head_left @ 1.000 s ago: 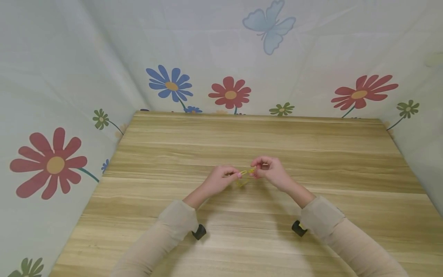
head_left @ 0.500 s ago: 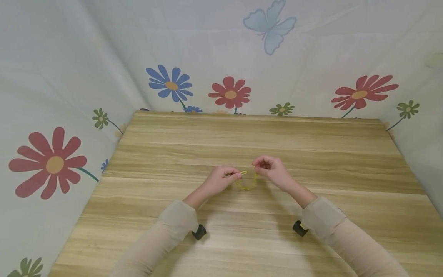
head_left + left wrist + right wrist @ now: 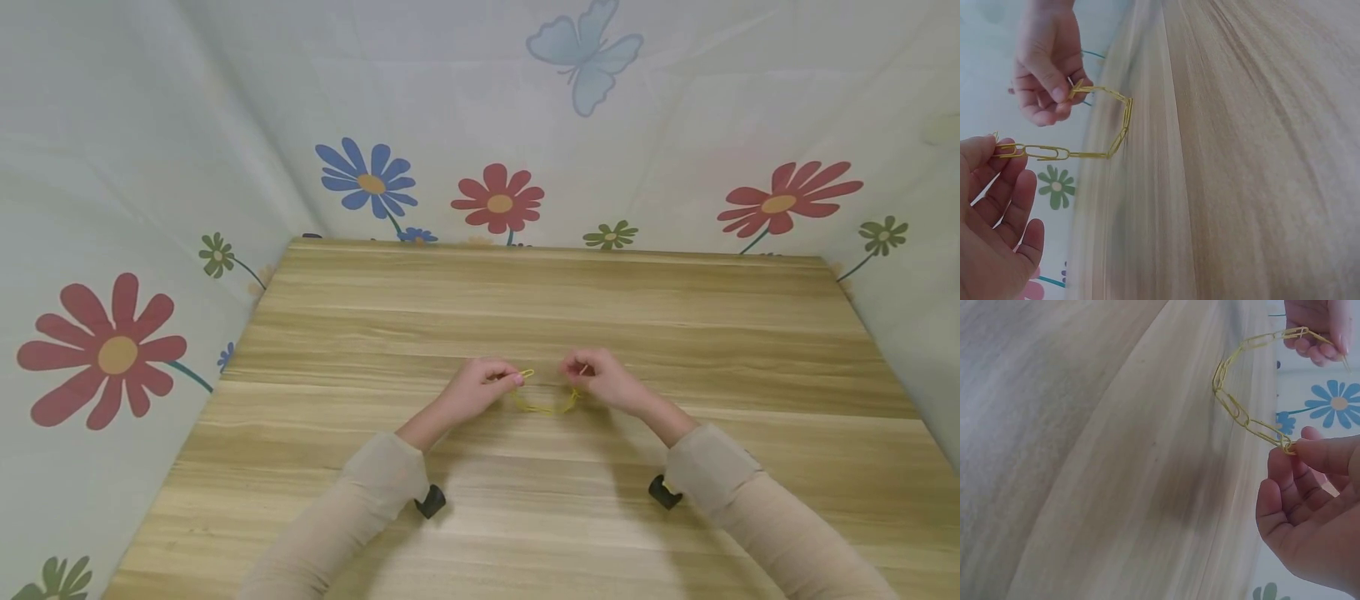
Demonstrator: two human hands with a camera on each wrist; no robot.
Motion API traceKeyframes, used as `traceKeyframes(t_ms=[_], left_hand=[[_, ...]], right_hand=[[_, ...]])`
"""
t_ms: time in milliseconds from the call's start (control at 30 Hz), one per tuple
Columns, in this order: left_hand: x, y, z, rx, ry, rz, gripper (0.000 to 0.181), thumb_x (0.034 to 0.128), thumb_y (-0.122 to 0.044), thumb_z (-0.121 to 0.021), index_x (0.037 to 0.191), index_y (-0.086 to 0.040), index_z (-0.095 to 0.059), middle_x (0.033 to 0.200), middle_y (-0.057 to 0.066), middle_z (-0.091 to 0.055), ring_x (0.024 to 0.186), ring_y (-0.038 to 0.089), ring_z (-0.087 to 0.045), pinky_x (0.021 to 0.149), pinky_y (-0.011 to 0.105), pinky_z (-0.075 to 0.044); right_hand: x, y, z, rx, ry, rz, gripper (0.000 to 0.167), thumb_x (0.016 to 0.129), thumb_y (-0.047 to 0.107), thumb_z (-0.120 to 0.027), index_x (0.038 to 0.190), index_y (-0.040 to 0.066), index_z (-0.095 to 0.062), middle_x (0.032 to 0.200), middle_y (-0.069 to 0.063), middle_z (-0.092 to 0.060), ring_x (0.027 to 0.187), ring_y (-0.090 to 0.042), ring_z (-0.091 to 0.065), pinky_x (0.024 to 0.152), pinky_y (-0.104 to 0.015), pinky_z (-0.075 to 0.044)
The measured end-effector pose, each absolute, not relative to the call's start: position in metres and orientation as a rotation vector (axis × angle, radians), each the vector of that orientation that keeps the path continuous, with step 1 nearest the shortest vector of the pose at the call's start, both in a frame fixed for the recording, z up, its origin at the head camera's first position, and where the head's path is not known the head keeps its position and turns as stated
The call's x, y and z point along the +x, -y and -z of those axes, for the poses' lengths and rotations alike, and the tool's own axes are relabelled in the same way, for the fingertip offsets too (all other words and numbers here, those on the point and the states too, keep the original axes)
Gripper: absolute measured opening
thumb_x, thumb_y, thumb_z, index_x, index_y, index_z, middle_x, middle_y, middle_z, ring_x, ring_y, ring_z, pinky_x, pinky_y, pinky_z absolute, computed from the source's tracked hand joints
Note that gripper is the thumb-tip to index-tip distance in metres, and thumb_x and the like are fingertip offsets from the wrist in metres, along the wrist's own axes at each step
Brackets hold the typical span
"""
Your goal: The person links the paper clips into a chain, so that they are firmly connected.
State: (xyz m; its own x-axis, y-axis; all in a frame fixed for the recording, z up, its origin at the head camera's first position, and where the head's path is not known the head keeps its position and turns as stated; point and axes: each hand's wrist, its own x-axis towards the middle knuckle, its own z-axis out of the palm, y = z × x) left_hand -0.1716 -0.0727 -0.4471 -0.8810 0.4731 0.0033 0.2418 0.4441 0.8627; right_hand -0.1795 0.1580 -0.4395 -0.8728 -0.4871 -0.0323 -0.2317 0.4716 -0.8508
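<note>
A chain of several linked yellow paper clips (image 3: 536,409) sags between the two hands, over the wooden table. My left hand (image 3: 476,389) pinches one end clip between thumb and forefinger; its tip pokes out toward the right. The other end is pinched by my right hand (image 3: 606,381), thumb against forefinger. In the left wrist view the chain (image 3: 1088,154) runs from the near fingers down and round to the far hand. The right wrist view shows the chain's links (image 3: 1233,406) joined end to end, the last one partly hidden by the right fingertips.
The wood-grain table (image 3: 420,300) spreads under both hands. White cloth walls (image 3: 660,125) printed with flowers and a butterfly stand at its back and sides. Black wrist devices (image 3: 431,502) hang under the sleeve cuffs.
My right hand has moved to the right and slightly toward the body, away from the left hand. The paper clip chain, bunched before, now hangs spread between them. The left hand stays put.
</note>
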Motion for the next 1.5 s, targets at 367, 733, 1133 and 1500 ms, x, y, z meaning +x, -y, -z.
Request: traceKeyframes(t_ms=[367,733,1133,1500], left_hand=[[-0.171,0.072,0.448,0.582,-2.458,-1.4,0.024,0.0855,-0.027,-0.057,0.092,-0.007,-0.067,0.099,0.003,-0.065,0.088,0.015,-0.056,0.078,0.032,-0.045],[-0.157,0.068,0.416,0.607,-2.472,-1.385,0.02,0.0869,-0.016,-0.055,0.092,0.0,-0.066,0.097,0.01,-0.065,0.088,0.018,-0.057,0.075,0.028,-0.045],[-0.157,0.068,0.418,0.617,-2.47,-1.385,0.021,0.0869,-0.017,-0.055,0.092,0.0,-0.066,0.096,0.01,-0.065,0.082,0.015,-0.054,0.071,0.025,-0.044],[-0.172,0.067,0.452,0.614,-2.462,-1.4,0.024,0.0865,-0.026,-0.056,0.093,-0.006,-0.067,0.096,0.004,-0.064,0.086,0.014,-0.056,0.077,0.03,-0.045]], right_hand=[[-0.181,-0.171,0.448,-0.589,-2.413,1.226,0.017,0.079,-0.006,-0.054,0.094,-0.007,-0.062,0.086,-0.02,-0.063,0.073,-0.014,-0.053,0.063,-0.024,-0.044],[-0.18,-0.178,0.444,-0.624,-2.257,1.223,0.033,0.073,-0.017,-0.043,0.102,-0.011,-0.057,0.092,-0.023,-0.06,0.083,-0.021,-0.054,0.069,-0.026,-0.045],[-0.182,-0.186,0.44,-0.46,-2.267,1.329,0.033,0.074,-0.014,-0.047,0.107,-0.013,-0.052,0.088,-0.025,-0.058,0.078,-0.02,-0.055,0.066,-0.026,-0.046],[-0.183,-0.184,0.429,-0.419,-2.359,1.464,0.027,0.079,-0.011,-0.048,0.106,-0.015,-0.052,0.091,-0.026,-0.057,0.079,-0.013,-0.054,0.07,-0.028,-0.049]])
